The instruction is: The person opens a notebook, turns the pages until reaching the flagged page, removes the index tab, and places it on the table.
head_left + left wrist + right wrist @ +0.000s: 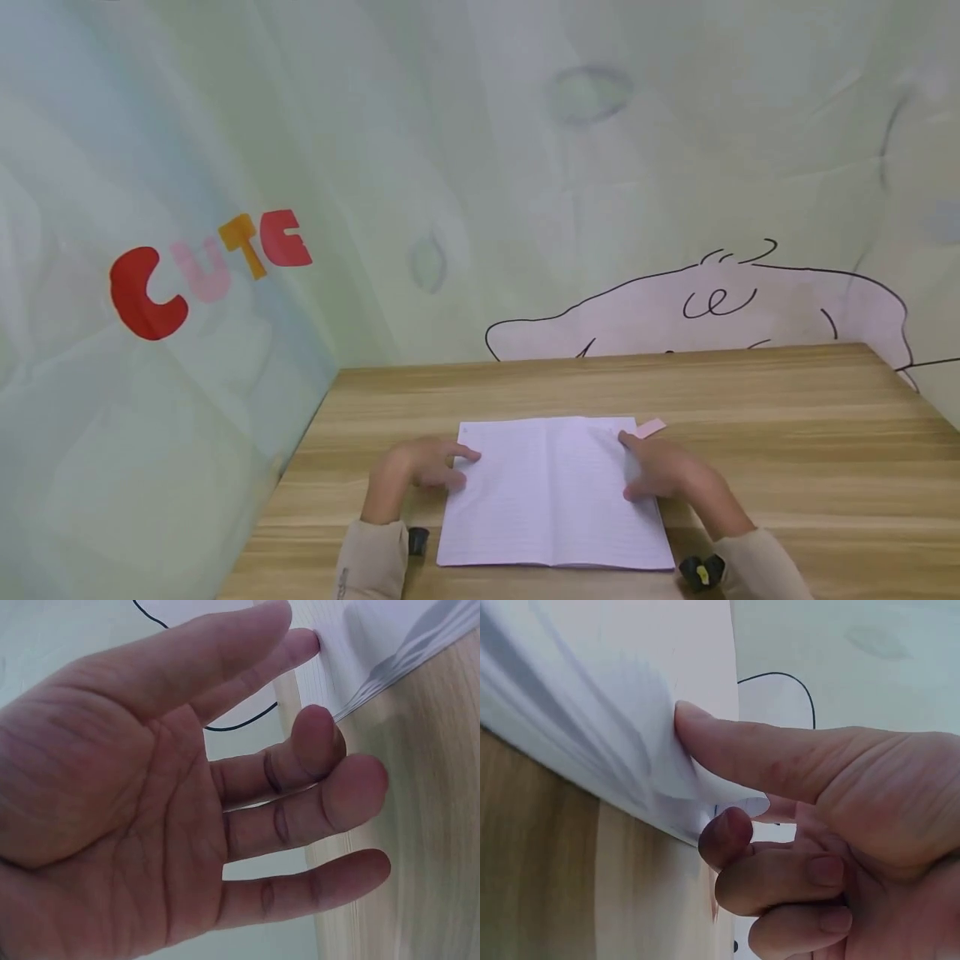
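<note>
An open notebook (510, 508) with lined white pages lies flat on the wooden table, a crease running down its middle. At its left edge is my left hand (420, 465), fingers spread and loosely bent. The left wrist view shows that index fingertip (306, 645) on the paper, while the thumb stands off it. My right hand (663, 471) pinches a page (649, 712) at the notebook's right edge, with the thumb on top. That page bends upward under the thumb (727, 746); the index finger is partly hidden behind it, and the other fingers are curled.
A small pink slip (651, 427) juts out beyond the notebook's upper right edge. The wooden table (810, 417) reaches back to a pale printed backdrop (450, 167) with a line-drawn figure. Colored letters mark the left wall. Both wrists carry dark straps.
</note>
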The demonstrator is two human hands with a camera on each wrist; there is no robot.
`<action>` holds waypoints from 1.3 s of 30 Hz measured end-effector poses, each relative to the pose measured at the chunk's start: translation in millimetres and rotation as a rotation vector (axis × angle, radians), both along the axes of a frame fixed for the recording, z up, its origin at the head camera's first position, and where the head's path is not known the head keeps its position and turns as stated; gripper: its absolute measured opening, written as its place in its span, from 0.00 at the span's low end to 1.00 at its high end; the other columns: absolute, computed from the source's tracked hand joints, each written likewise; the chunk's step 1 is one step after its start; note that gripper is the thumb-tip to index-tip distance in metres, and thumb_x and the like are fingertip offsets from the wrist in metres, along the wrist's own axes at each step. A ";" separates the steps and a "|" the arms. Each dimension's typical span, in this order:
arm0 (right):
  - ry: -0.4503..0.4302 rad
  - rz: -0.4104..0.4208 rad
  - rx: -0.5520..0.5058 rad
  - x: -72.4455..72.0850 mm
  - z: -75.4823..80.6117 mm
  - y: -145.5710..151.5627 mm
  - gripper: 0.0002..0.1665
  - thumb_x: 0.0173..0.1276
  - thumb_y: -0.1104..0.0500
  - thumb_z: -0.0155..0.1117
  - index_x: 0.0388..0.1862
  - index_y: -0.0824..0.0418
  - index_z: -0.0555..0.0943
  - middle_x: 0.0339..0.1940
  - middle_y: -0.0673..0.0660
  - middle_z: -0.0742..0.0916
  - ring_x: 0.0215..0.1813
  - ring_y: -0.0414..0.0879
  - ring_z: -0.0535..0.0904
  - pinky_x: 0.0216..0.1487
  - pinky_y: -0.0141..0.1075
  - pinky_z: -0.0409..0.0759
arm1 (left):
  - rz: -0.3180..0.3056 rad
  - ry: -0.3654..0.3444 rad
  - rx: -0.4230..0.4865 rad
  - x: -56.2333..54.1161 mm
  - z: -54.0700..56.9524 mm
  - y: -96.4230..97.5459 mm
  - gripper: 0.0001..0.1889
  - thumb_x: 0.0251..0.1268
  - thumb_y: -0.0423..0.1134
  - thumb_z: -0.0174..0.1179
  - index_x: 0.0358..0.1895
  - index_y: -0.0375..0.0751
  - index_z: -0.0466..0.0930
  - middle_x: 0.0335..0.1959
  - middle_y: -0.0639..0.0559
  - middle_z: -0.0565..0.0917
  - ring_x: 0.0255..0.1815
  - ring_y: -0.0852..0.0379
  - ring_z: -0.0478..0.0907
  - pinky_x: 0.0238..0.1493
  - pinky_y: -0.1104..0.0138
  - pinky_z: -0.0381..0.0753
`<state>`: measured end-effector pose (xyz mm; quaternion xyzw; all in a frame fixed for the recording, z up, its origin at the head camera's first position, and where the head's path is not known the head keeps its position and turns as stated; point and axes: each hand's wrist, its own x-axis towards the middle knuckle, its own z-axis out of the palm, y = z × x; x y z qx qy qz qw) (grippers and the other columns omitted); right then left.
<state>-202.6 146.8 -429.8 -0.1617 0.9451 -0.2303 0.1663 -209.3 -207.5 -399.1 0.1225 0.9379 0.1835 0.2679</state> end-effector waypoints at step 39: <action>-0.094 -0.149 -0.101 6.1 22.7 7.0 0.13 0.57 0.68 0.67 0.39 0.74 0.77 0.30 0.58 0.79 0.33 0.51 0.74 0.35 0.43 0.75 | 0.044 -0.086 0.016 6.9 0.0 1.8 0.26 0.65 0.37 0.62 0.67 0.56 0.78 0.17 0.51 0.73 0.18 0.58 0.66 0.21 0.67 0.65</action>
